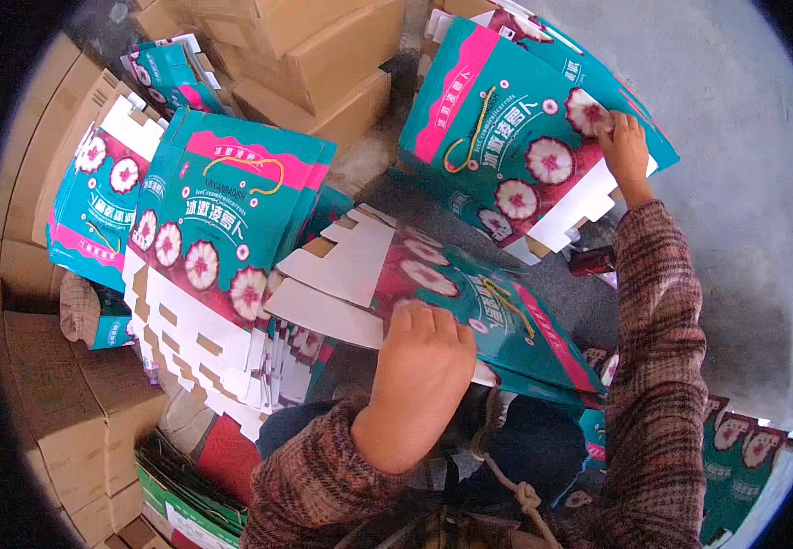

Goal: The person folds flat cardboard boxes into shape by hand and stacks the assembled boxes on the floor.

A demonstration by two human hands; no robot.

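Observation:
My left hand (426, 380) is closed on the near edge of a folded flat teal carton (451, 284), printed with pale flower-like slices, a pink band and a yellow cord handle. White cut-out flaps stick out at its left end, and the carton lies tilted before my lap. Out to the far right, the bent fingers of my right hand (630, 156) grip the side of another teal carton (506, 119), the top one of a leaning stack. What lies under those fingers is hidden.
A tall stack of flat teal cartons (232, 197) leans at the left, with another stack (99, 201) behind. Plain brown boxes (323, 55) rise at the back, and more brown boxes (76, 403) stand at left. A green-sided box (186, 503) sits below; grey floor (744, 229) lies right.

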